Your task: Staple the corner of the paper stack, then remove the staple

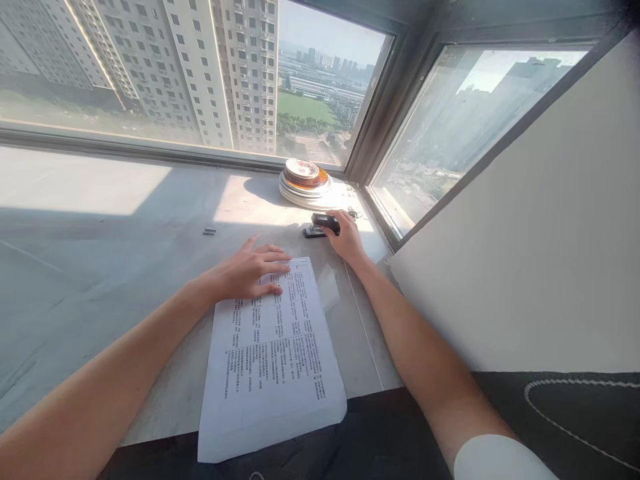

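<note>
A printed sheet of paper (273,360) lies on the grey windowsill (100,267), its near edge hanging over the sill's front. My left hand (250,272) rests flat on the sheet's top left corner, fingers stretched out. My right hand (345,239) reaches past the paper's top right corner and curls around a black stapler (323,225) that sits on the sill.
A stack of round plates or tins (305,181) stands in the sunlit corner by the window. A small strip of staples (209,232) lies to the left. A white wall panel (525,233) closes off the right side. Dark fabric (550,413) lies below.
</note>
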{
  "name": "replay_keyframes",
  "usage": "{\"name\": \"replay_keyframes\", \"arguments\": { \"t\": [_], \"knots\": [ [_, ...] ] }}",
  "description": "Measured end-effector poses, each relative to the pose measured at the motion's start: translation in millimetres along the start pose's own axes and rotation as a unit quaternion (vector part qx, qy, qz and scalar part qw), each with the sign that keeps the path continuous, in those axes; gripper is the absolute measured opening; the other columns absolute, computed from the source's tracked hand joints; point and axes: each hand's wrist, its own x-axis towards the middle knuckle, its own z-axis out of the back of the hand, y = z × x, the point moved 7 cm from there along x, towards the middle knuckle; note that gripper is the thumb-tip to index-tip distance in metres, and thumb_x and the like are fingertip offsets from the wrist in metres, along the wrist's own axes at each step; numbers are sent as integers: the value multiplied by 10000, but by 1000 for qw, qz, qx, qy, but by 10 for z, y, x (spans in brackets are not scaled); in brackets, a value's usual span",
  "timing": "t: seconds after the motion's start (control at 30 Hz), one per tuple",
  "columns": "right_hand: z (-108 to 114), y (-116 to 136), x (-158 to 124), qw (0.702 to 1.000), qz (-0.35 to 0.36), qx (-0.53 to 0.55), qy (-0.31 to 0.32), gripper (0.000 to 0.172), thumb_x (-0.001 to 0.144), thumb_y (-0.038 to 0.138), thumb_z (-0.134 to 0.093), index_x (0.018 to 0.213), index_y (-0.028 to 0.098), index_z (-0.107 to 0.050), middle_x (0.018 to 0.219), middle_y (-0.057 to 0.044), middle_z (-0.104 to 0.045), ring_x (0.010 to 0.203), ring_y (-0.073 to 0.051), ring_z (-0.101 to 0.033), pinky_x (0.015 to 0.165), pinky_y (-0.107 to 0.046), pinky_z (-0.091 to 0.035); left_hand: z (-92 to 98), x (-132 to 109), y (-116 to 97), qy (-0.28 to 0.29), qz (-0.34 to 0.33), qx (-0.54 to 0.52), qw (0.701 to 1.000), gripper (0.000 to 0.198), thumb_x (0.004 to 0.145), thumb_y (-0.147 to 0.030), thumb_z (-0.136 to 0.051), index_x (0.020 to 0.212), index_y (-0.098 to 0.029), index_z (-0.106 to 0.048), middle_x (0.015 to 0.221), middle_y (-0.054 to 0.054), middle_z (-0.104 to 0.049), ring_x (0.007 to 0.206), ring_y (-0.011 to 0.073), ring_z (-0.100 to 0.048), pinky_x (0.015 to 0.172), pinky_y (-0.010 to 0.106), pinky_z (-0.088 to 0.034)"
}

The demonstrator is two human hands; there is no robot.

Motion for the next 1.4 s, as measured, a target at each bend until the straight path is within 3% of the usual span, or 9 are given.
{"name": "replay_keyframes", "arguments": {
  "t": [0.27,0.47,0.6,0.67,0.87,1.0,1.17,1.3,1.4],
  "knots": [
    [100,-103,-56,985,-163,-51,2,288,927,447,-699,920,269,-473,843,-28,-620,827,-255,-557,712,-344,-392,-122,-5,371,-42,99,-55,993,374,1050,-470,-682,1371,-314,-792,1502,88,-725,1399,344,-654,1323,677,-271],
    [137,468,-119,993,-110,-41,-35,265,941,398,-671,879,263,-451,795,-5,-616,721,-202,-525,680,-308,-335,113,-59,502,-169,117,-13,979,240,1033,-433,-689,1109,-284,-861,1322,75,-813,1234,344,-720,1177,584,-428],
    [-73,1024,-287,997,-64,-2,31,327,903,411,-743,839,258,-462,714,28,-585,665,-174,-501,647,-293,-311,535,-403,695,-402,238,41,883,286,1025,-350,-644,811,-235,-795,869,86,-815,879,295,-716,899,455,-496],
    [-224,1260,-387,996,-38,28,82,369,877,413,-784,814,255,-456,683,41,-565,644,-160,-483,646,-290,-320,619,-553,799,-462,288,11,839,337,1005,-348,-640,701,-236,-733,734,71,-753,766,272,-668,795,412,-482],
    [-472,1508,-506,988,33,23,149,477,803,402,-878,760,241,-431,653,48,-557,662,-152,-474,783,-318,-389,586,-720,1043,-544,322,-205,747,420,1011,-355,-578,624,-225,-679,727,56,-757,772,241,-703,729,349,-496],
    [-416,1489,-455,985,49,57,157,455,1130,511,-440,775,227,-461,739,4,-616,708,-164,-510,837,-350,-376,597,-734,1067,-580,265,-274,719,478,1066,-419,-539,674,-217,-722,777,74,-767,844,243,-720,776,346,-523],
    [-356,1400,-407,990,26,39,130,505,1192,467,-161,845,239,-448,904,-42,-620,879,-214,-530,891,-367,-394,682,-942,1160,-678,271,-216,649,421,1088,-482,-495,907,-220,-770,1001,85,-793,914,221,-672,807,331,-492],
    [-464,1323,-419,987,38,-8,153,447,1197,451,-205,904,249,-474,988,-57,-614,948,-235,-518,909,-376,-409,620,-938,1354,-674,252,-339,606,508,1074,-598,-454,923,-208,-742,1074,123,-784,930,215,-674,789,325,-484],
    [-514,1307,-425,985,53,-23,162,420,1201,430,-217,938,250,-491,1015,-64,-606,970,-242,-512,925,-383,-422,607,-891,1383,-655,235,-377,611,538,1046,-658,-483,891,-208,-735,1091,136,-779,947,214,-677,812,326,-485]
  ]
}}
